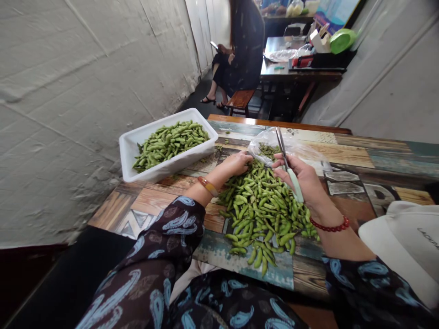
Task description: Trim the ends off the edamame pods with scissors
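Note:
My right hand (303,178) holds a pair of scissors (282,145) with pale green handles, the blades pointing up and away from me. Beneath and between my hands, a heap of green edamame pods (264,201) spreads over the table. At the heap's far left edge is my left hand (238,163), its fingers curled together; whatever they pinch is hidden. Just beyond my hands lies a clear plastic bag (302,148) with small green trimmings (269,151) in it. A white plastic tub (168,167) of pods stands to the left of my left hand.
The patchwork-patterned table (151,201) runs along a pale wall (85,91) on the left. A white cap (401,242) is close on my right. Farther back, a person (247,45) sits on a wooden stool (241,98) with a phone, beside a cluttered dark table (274,45).

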Demonstrator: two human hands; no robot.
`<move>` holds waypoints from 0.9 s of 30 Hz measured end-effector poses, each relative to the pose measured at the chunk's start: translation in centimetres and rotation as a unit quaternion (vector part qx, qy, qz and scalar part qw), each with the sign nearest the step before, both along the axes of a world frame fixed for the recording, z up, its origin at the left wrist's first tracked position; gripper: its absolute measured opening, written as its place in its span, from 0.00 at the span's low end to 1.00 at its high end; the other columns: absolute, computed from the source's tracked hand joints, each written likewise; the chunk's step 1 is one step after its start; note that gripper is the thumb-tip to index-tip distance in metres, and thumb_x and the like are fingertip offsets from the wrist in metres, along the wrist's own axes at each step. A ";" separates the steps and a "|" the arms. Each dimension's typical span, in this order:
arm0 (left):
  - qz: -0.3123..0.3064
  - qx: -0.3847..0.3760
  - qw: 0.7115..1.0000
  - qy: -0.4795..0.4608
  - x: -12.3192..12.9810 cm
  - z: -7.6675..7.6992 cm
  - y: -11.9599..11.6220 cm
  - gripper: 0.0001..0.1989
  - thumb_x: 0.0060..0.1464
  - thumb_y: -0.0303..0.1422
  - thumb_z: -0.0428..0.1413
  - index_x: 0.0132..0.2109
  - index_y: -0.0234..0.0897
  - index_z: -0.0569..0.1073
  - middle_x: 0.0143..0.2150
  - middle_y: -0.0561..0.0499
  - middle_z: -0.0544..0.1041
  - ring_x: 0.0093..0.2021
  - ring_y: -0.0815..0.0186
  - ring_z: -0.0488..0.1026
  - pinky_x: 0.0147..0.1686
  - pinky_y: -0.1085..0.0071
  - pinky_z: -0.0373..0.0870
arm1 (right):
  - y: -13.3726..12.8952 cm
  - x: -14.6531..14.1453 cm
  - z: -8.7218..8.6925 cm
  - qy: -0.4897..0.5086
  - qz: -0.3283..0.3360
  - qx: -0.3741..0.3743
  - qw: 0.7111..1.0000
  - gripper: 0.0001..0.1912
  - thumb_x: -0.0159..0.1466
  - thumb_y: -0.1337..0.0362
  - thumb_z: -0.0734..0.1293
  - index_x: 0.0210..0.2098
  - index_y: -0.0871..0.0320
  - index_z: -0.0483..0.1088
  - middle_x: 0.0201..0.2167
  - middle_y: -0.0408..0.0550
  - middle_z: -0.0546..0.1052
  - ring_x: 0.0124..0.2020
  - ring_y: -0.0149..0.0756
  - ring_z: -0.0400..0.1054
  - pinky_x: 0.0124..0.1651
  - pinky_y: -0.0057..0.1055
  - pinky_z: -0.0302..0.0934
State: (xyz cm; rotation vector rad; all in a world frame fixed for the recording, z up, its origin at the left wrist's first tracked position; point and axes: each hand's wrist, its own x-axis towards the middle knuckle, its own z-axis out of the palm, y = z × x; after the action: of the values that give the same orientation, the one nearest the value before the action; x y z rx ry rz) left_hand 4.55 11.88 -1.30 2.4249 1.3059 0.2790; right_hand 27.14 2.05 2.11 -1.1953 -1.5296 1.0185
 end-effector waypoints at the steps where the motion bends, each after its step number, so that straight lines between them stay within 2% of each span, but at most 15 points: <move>1: 0.027 -0.012 0.999 -0.034 -0.1 -0.1 0.0 0.11 0.44 0.23 0.58 0.37 0.37 0.79 0.44 0.45 0.76 0.44 0.58 0.75 0.48 0.66 0.71 | 0.0 0.1 -0.1 0.001 0.003 0.000 1.000 0.25 0.60 0.51 0.73 0.53 0.55 0.72 0.42 0.48 0.78 0.36 0.34 0.72 0.38 0.31 0.70; 3: 0.095 -0.042 0.989 -0.107 -0.5 -0.3 0.0 0.08 0.40 0.22 0.58 0.31 0.35 0.77 0.35 0.48 0.77 0.40 0.60 0.75 0.44 0.68 0.72 | 0.0 0.2 -0.2 0.003 0.008 -0.001 1.000 0.26 0.60 0.51 0.72 0.54 0.54 0.71 0.42 0.47 0.77 0.35 0.33 0.73 0.39 0.31 0.70; 5: 0.149 -0.069 0.974 -0.156 -1.4 -0.5 -0.2 0.06 0.41 0.23 0.57 0.30 0.34 0.75 0.28 0.52 0.74 0.31 0.65 0.73 0.36 0.71 0.72 | 0.0 0.2 -0.2 0.006 0.011 0.000 1.000 0.26 0.60 0.50 0.72 0.54 0.53 0.71 0.42 0.46 0.77 0.33 0.33 0.72 0.39 0.31 0.70; 7: 0.170 -0.085 0.966 -0.177 -2.3 -0.2 -0.5 0.06 0.44 0.25 0.56 0.33 0.33 0.75 0.25 0.55 0.72 0.23 0.70 0.69 0.27 0.73 0.69 | 0.0 0.2 -0.1 0.013 0.013 0.004 1.000 0.26 0.60 0.50 0.72 0.54 0.54 0.71 0.41 0.46 0.77 0.33 0.33 0.72 0.38 0.31 0.70; 10: 0.179 -0.106 0.952 -0.223 -2.5 1.1 -0.6 0.05 0.48 0.26 0.55 0.35 0.32 0.73 0.25 0.56 0.70 0.19 0.75 0.64 0.21 0.76 0.66 | -0.1 0.2 0.3 0.021 0.013 0.008 1.000 0.26 0.60 0.49 0.72 0.53 0.55 0.71 0.40 0.47 0.77 0.32 0.33 0.72 0.37 0.32 0.70; 14: 0.148 -0.152 0.920 -0.329 0.3 3.7 0.8 0.04 0.46 0.21 0.56 0.31 0.32 0.71 0.22 0.58 0.67 0.17 0.77 0.62 0.21 0.77 0.64 | -0.1 0.7 1.2 0.030 -0.008 0.012 0.999 0.26 0.59 0.50 0.73 0.53 0.54 0.72 0.40 0.46 0.77 0.32 0.33 0.72 0.35 0.31 0.70; 16: 0.135 -0.155 0.918 -0.339 2.6 4.8 1.7 0.04 0.47 0.20 0.57 0.32 0.31 0.72 0.22 0.58 0.67 0.17 0.77 0.62 0.20 0.78 0.62 | 0.0 1.2 1.7 0.040 -0.026 0.019 0.999 0.26 0.59 0.50 0.73 0.53 0.53 0.71 0.41 0.46 0.77 0.32 0.32 0.73 0.35 0.30 0.70; 19: 0.093 -0.182 0.919 -0.337 5.8 5.5 2.6 0.01 0.52 0.24 0.57 0.33 0.30 0.74 0.23 0.55 0.70 0.20 0.75 0.67 0.23 0.78 0.64 | 0.3 1.9 2.3 0.053 -0.042 0.027 0.997 0.24 0.59 0.50 0.72 0.52 0.53 0.71 0.41 0.46 0.77 0.33 0.32 0.73 0.34 0.28 0.70; 21: 0.086 -0.218 0.907 -0.350 6.9 5.3 2.8 0.05 0.56 0.26 0.56 0.35 0.29 0.75 0.27 0.52 0.75 0.24 0.74 0.71 0.26 0.77 0.67 | 0.5 2.2 2.4 0.062 -0.042 0.026 0.997 0.24 0.59 0.51 0.73 0.51 0.54 0.71 0.41 0.45 0.76 0.32 0.31 0.73 0.34 0.27 0.70; 24: 0.129 -0.219 0.884 -0.391 6.4 4.4 2.9 0.08 0.58 0.27 0.53 0.40 0.29 0.76 0.35 0.47 0.79 0.28 0.72 0.75 0.30 0.77 0.69 | 0.8 2.2 2.1 0.073 -0.041 0.026 0.996 0.25 0.58 0.51 0.73 0.51 0.55 0.71 0.40 0.46 0.76 0.31 0.30 0.73 0.34 0.27 0.70; 27: 0.169 -0.156 0.896 -0.381 3.8 3.4 2.6 0.09 0.57 0.29 0.54 0.34 0.29 0.76 0.29 0.48 0.78 0.29 0.72 0.75 0.31 0.78 0.69 | 1.0 2.0 1.6 0.057 -0.039 0.028 0.997 0.25 0.59 0.51 0.72 0.52 0.55 0.70 0.41 0.46 0.77 0.31 0.31 0.73 0.32 0.27 0.69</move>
State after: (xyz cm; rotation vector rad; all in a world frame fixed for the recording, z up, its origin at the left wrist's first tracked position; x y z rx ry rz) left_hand 8.38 14.49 2.13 1.5409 1.2436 0.9254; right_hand 29.15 3.07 3.72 -1.1302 -1.4030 0.9693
